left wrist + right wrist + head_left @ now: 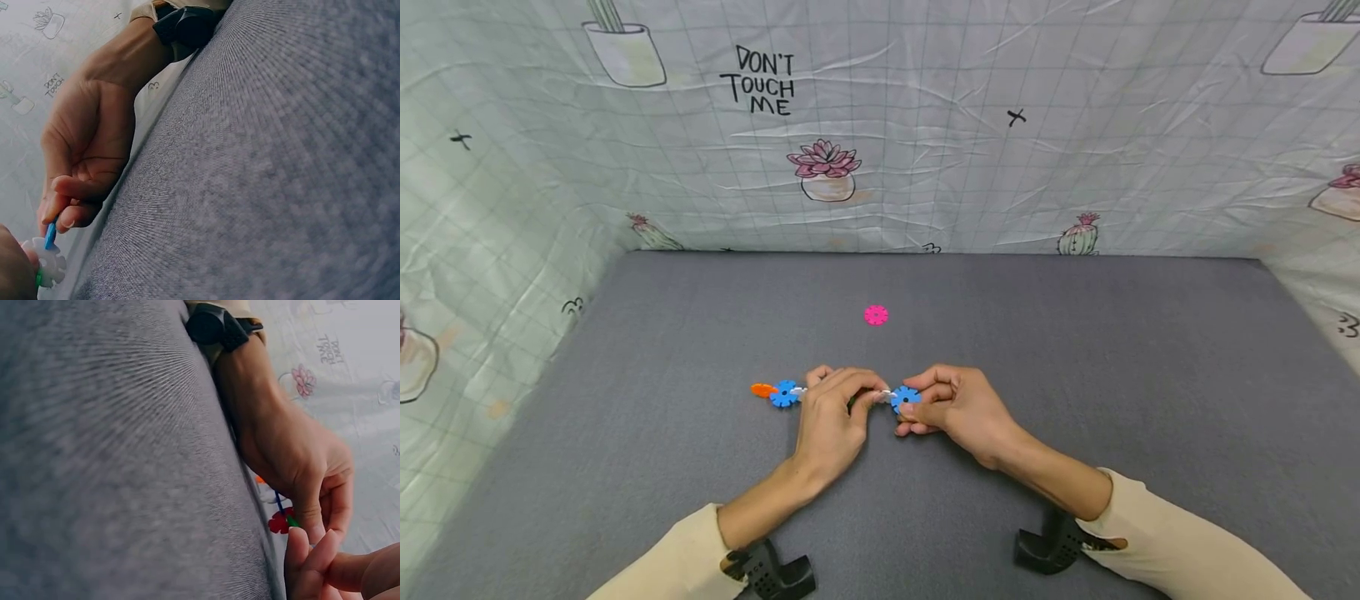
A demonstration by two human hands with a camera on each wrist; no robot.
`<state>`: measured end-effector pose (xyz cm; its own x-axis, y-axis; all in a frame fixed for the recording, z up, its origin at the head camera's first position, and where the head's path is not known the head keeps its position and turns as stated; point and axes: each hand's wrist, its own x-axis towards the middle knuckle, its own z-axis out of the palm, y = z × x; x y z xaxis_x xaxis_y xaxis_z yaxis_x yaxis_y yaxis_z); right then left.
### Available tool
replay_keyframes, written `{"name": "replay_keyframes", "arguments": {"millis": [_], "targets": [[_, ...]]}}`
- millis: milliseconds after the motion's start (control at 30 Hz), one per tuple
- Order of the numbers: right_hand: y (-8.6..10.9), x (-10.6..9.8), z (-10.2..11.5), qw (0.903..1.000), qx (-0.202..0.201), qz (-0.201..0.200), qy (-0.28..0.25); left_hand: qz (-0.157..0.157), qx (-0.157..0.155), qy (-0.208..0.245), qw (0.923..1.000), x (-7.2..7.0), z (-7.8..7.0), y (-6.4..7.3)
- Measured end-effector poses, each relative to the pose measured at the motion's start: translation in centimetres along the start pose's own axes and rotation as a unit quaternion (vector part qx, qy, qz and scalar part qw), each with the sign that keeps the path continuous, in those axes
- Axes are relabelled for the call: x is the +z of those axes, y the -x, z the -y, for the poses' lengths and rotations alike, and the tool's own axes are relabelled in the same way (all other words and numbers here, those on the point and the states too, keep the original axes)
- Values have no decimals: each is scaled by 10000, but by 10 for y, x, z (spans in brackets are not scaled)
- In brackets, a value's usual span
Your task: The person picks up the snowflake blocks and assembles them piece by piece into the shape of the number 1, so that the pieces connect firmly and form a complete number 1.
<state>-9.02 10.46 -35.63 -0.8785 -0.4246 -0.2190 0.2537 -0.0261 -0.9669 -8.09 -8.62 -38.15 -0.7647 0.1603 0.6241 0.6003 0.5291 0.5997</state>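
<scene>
A chain of slotted, snowflake-like plastic discs lies across both hands. My right hand [973, 417] pinches the blue disc [901, 394] at its right end between thumb and fingers. That disc joins a white disc [55, 265], which my left hand [833, 417] pinches from the other side. A green disc [291, 520] and a red disc [279, 523] show by the left fingers in the right wrist view. Left of that hand, the chain continues with a white disc [800, 392], another blue disc [784, 394] and an orange disc [763, 390]. The left hand hides the middle.
A loose pink disc [876, 315] lies flat beyond the hands on the grey table [1075, 333]. A printed cloth [925, 167] hangs along the table's back edge and both sides. Each wrist wears a black camera mount [1051, 543].
</scene>
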Motion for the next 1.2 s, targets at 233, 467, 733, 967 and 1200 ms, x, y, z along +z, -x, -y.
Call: {"name": "replay_keyframes", "arguments": {"millis": [233, 467, 733, 967, 1200], "targets": [[-2, 3, -1, 9999, 16, -62, 88, -56, -13, -45, 10000, 1, 0, 0], [-2, 1, -2, 9989, -134, -26, 439, 64, -96, -173, 9998, 0, 1, 0], [-1, -5, 6, 9934, -205, 20, 1126, 49, -165, -71, 9998, -2, 0, 0], [-1, -8, 9, 9919, -128, -268, 1237, 54, -127, 47, 9999, -1, 1, 1], [-1, -5, 6, 9955, -81, -408, 849, 173, 134, 52, 9997, -1, 4, 0]]}}
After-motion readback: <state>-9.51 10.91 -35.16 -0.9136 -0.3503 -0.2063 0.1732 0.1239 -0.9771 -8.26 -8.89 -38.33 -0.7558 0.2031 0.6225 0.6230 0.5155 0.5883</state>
